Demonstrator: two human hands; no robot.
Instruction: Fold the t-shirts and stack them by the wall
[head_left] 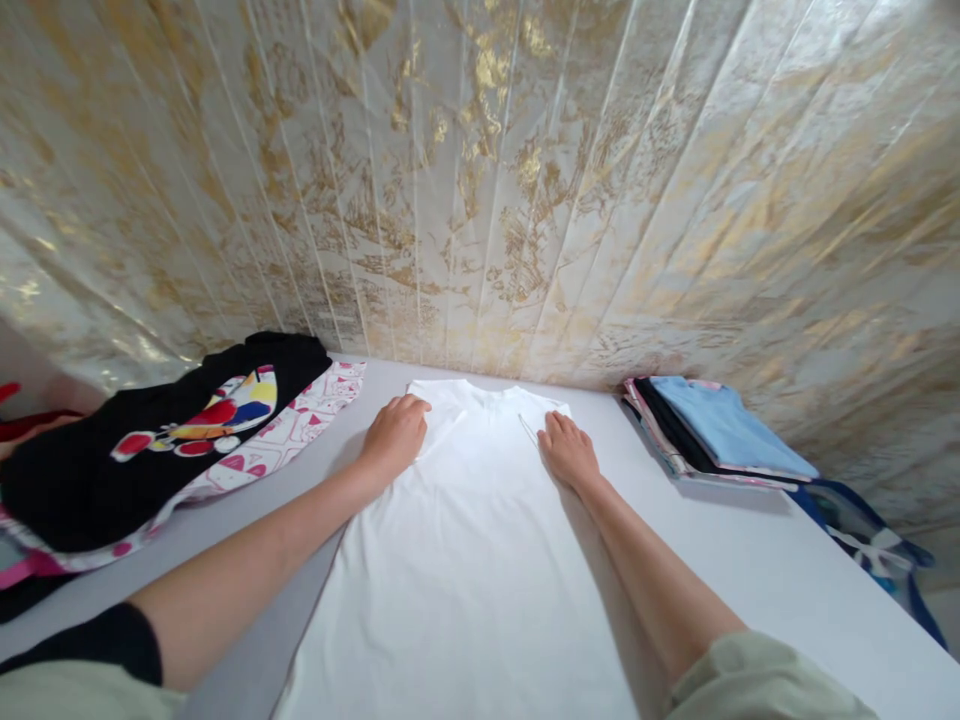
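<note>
A white T-shirt [472, 560] lies flat on the white table [750, 550], its collar toward the far wall. My left hand [395, 433] rests on the shirt's left shoulder with the fingers curled and pressed onto the fabric. On the right shoulder my right hand [568, 447] lies with its fingers stretched forward and close together, flat on the cloth. Both forearms reach over the shirt's body.
A loose pile with a black printed garment [142, 440] over a pink-patterned white cloth [300, 420] lies at the left. A stack of folded clothes with a light blue top [720, 425] sits at the right, by the gold-marbled wall [480, 180]. A blue bag [870, 540] hangs off the right edge.
</note>
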